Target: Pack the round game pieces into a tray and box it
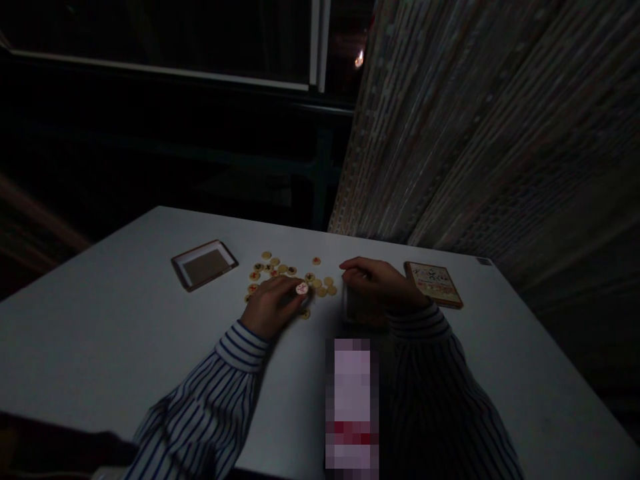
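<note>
My left hand pinches a round Chinese chess piece between thumb and fingertips, its red-marked face toward me. Around and beyond that hand, several more Chinese chess pieces lie loose on the white table, some with red or dark characters showing and some with plain faces. To the right, my right hand is closed, fingers curled together; whether anything is in them is hidden. Beneath it sits a dark box, mostly covered by the hand and its shadow.
An upturned shallow lid or tray lies on the left. A flat case with a printed cover is right of my right hand. A pixelated pale object is in front. Beaded strings hang behind the table; the room is dim.
</note>
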Demonstrator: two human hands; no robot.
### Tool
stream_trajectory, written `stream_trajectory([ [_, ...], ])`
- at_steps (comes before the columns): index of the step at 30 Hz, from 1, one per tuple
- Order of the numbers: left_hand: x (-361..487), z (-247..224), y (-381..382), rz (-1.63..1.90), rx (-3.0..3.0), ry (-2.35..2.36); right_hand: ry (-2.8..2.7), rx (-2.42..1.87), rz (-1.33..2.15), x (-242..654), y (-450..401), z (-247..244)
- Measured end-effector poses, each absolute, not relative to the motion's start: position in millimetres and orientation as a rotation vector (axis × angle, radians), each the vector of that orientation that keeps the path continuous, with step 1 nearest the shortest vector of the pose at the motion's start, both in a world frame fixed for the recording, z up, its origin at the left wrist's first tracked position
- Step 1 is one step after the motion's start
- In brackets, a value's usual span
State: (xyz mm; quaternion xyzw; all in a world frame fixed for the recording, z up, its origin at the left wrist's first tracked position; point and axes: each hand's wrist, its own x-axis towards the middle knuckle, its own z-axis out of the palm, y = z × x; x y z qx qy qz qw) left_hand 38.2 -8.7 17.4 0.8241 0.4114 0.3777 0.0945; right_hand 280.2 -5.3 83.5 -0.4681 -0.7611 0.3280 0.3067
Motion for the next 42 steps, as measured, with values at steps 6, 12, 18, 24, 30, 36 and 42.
stream_trajectory([
  [6, 57.2, 39.0, -0.1, 0.991, 2.443, 1.179, -2.015, -1.301, 0.791, 288.8, -7.8, 88.5],
  [12, 72.1, 46.9, 10.5, 0.921, 2.451, 1.092, -1.98, -1.298, 0.773, 295.3, -8.8, 92.7],
  [18, 84.9, 58.6, 19.5, 0.791, 2.501, 1.083, -1.984, -1.334, 0.722, 301.1, -7.6, 92.4],
  [24, 93.3, 62.0, 26.9, 0.832, 2.466, 1.015, -1.966, -1.34, 0.713, 308.5, -8.5, 93.9],
  [30, 99.4, 64.0, 29.5, 0.825, 2.495, 0.955, -1.939, -1.393, 0.68, 311.3, -7.0, 92.7],
  [36, 109.8, 65.6, 28.7, 0.852, 2.519, 0.927, -1.953, -1.394, 0.711, 312.9, -4.2, 88.7],
  [42, 117.4, 57.0, 27.7, 0.891, 2.59, 0.892, -1.962, -1.443, 0.718, 313.3, -3.8, 87.7],
])
